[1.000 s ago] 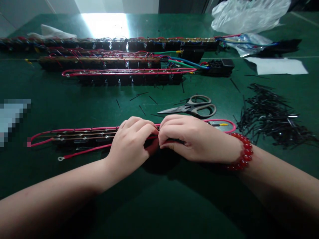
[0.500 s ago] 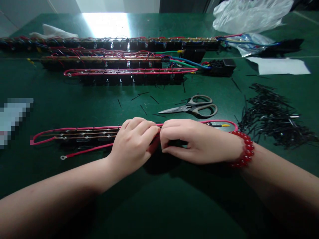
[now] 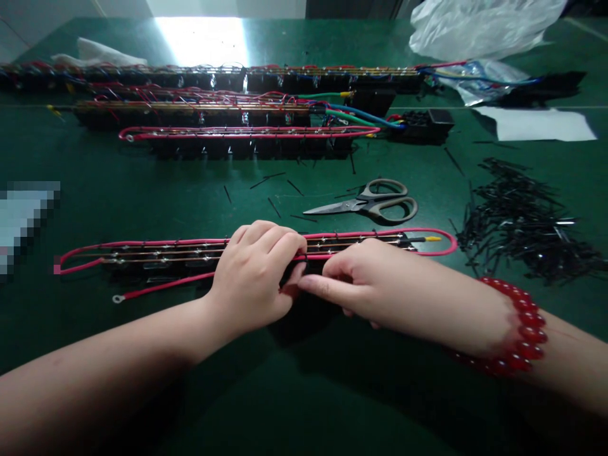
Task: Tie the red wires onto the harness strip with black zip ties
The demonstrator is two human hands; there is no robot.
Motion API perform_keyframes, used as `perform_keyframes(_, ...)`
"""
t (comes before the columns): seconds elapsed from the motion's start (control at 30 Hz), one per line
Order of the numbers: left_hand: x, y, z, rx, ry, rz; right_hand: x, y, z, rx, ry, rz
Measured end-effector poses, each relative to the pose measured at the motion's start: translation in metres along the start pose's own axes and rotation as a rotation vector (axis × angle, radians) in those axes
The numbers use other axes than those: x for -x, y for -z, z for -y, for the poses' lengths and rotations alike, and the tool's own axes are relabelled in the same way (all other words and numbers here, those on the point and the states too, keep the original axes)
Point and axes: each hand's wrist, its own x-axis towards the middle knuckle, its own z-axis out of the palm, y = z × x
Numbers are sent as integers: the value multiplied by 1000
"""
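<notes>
A long black strip (image 3: pixel 190 256) with metal rods lies across the table before me, a red cable (image 3: pixel 166 280) looped around it. The cable ends in a ring terminal (image 3: pixel 118 299) at the left. My left hand (image 3: pixel 259 272) is closed over the middle of the strip, gripping the red cable. A black cable tie (image 3: pixel 304 258) circles the cable beside those fingers. My right hand (image 3: pixel 365 282) is just right of it, fingers curled at the strip's front edge and thumb reaching toward my left fingertips. What the right fingers hold is hidden.
Scissors (image 3: pixel 365 201) lie behind the strip, among a few loose cable ties (image 3: pixel 273 207). A heap of black cable ties (image 3: pixel 522 218) is at the right. Further back are similar wired strips (image 3: pixel 247 147), white paper (image 3: pixel 536 124) and a plastic bag (image 3: pixel 484 31).
My right hand has drawn back to the right and lower, away from my left fingers, uncovering the cable and tie. My left hand stays in place.
</notes>
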Motion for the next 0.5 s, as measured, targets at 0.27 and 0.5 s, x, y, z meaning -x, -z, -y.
perform_keyframes(0.27, 1, -1, -1, -35, 6, -31, -7, -15, 0, 96, 157, -51)
perform_keyframes(0.5, 1, -3, 1, -31, -14, -69, -13, -17, -4, 188, 224, -5)
